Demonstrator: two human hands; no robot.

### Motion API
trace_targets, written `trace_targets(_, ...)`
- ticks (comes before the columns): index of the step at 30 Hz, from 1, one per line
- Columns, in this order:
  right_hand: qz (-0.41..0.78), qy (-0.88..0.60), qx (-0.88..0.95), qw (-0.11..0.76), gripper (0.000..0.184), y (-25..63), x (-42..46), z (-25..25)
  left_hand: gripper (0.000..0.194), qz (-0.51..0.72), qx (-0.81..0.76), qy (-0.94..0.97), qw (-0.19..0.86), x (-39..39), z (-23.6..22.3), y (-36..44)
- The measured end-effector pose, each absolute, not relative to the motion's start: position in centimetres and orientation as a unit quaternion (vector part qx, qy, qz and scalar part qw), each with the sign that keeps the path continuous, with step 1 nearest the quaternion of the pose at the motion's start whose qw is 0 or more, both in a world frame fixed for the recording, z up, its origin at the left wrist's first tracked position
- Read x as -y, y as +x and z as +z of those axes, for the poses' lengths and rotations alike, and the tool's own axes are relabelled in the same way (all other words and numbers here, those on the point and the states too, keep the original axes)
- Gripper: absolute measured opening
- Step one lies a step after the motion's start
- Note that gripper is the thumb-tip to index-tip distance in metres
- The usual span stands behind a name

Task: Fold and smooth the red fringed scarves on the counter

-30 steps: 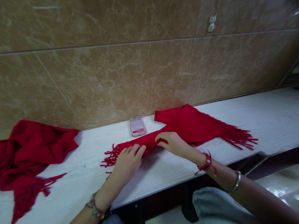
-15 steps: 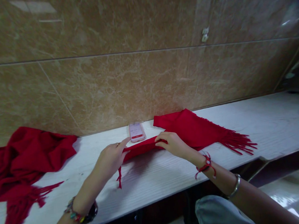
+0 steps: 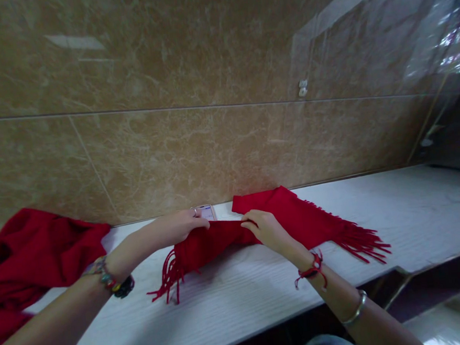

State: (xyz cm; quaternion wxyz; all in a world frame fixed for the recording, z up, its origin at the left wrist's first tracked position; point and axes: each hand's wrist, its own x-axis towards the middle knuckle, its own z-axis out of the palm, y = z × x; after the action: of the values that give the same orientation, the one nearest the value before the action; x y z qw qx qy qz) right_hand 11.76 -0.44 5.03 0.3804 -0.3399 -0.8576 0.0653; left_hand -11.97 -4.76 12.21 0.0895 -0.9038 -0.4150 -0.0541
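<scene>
A red fringed scarf (image 3: 209, 242) hangs between my two hands, its top edge held a little above the white tabletop. My left hand (image 3: 182, 226) is closed on that edge near the fringed end, with the fringe drooping to the left onto the table. My right hand (image 3: 260, 227) pinches the same edge farther right. Beyond my right hand lies more red cloth (image 3: 291, 210), flat with a fringe on its right side; whether it belongs to the held piece is hidden by my hand. Partly behind my left fingers is a phone (image 3: 208, 212).
Another crumpled red cloth (image 3: 42, 254) lies at the left, partly behind my left arm. The white table (image 3: 421, 206) runs along a brown marbled wall (image 3: 197, 154). Open shelf space shows under its front edge. A dark object (image 3: 455, 130) stands at the far right.
My left hand has rolled over and lifted, and more of the scarf and its fringe now hangs spread out. The phone has become partly covered. The camera view has tilted slightly upward.
</scene>
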Motion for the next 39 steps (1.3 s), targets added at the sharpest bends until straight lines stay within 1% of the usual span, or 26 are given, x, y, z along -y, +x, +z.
trace_targets(2, 0.065, -0.342, 0.855, 0.383, 0.011, 11.7, 0.3, 4.8, 0.028, -0.037, 0.410, -0.909, 0.067, 4.9, 12.3, -11.8)
trace_targets(4, 0.070, -0.342, 0.851, 0.393, 0.010, 11.7, 0.2, 4.7, 0.017, -0.056, 0.437, -0.895, 0.067, 5.1, 12.1, -11.5)
trace_targets(5, 0.073, -0.340, 0.849, 0.398, 0.010, 11.7, 0.2, 4.7, 0.015, -0.067, 0.457, -0.884, 0.071, 5.2, 11.9, -11.4)
trace_targets(7, 0.075, -0.337, 0.848, 0.401, 0.010, 11.7, 0.1, 4.7, 0.023, -0.084, 0.493, -0.863, 0.072, 5.2, 11.3, -11.3)
trace_targets(10, 0.070, -0.339, 0.852, 0.394, 0.009, 11.8, 0.1, 4.6, 0.045, -0.092, 0.527, -0.843, 0.057, 4.9, 10.8, -11.6)
trace_targets(11, 0.069, -0.340, 0.853, 0.390, 0.008, 11.8, 0.1, 4.6, 0.050, -0.089, 0.529, -0.842, 0.055, 4.8, 10.8, -11.8)
trace_targets(12, 0.069, -0.341, 0.854, 0.387, 0.008, 11.8, 0.1, 4.6, 0.050, -0.086, 0.529, -0.842, 0.058, 4.8, 11.0, -11.9)
trace_targets(13, 0.068, -0.341, 0.855, 0.385, 0.008, 11.8, 0.2, 4.7, 0.046, -0.081, 0.528, -0.843, 0.065, 4.7, 11.4, -12.1)
trace_targets(16, 0.069, -0.341, 0.851, 0.394, 0.008, 11.9, 0.4, 4.9, 0.025, -0.053, 0.524, -0.844, 0.100, 4.6, 12.9, -12.3)
trace_targets(17, 0.070, -0.340, 0.850, 0.397, 0.008, 11.8, 0.5, 4.9, 0.022, -0.039, 0.522, -0.845, 0.112, 4.5, 13.3, -12.4)
trace_targets(19, 0.070, -0.339, 0.851, 0.394, 0.008, 11.8, 0.6, 4.9, 0.023, -0.003, 0.504, -0.854, 0.126, 4.4, 13.8, -12.7)
trace_targets(22, 0.060, -0.332, 0.868, 0.363, 0.010, 11.6, 0.7, 4.5, 0.025, 0.045, 0.465, -0.876, 0.122, 4.2, 13.8, -13.3)
trace_targets(25, 0.045, -0.329, 0.878, 0.344, 0.010, 11.2, 0.7, 4.1, 0.026, 0.070, 0.468, -0.874, 0.115, 4.0, 13.4, -13.7)
trace_targets(28, 0.024, -0.341, 0.874, 0.345, 0.011, 11.0, 0.8, 4.2, 0.026, 0.066, 0.508, -0.853, 0.097, 4.1, 13.1, -13.4)
trace_targets(30, 0.021, -0.352, 0.868, 0.351, 0.012, 11.1, 0.9, 4.3, 0.031, 0.040, 0.540, -0.837, 0.077, 4.4, 12.8, -13.2)
trace_targets(33, 0.036, -0.359, 0.860, 0.360, 0.012, 11.4, 0.7, 4.2, 0.040, -0.003, 0.514, -0.857, 0.043, 5.1, 12.3, -12.9)
trace_targets(36, 0.045, -0.361, 0.858, 0.361, 0.012, 11.6, 0.3, 3.9, 0.034, 0.011, 0.440, -0.897, 0.035, 5.8, 11.8, -13.0)
trace_targets(39, 0.054, -0.355, 0.859, 0.366, 0.012, 11.6, 0.0, 3.5, 0.027, 0.039, 0.429, -0.901, 0.052, 6.1, 11.3, -13.3)
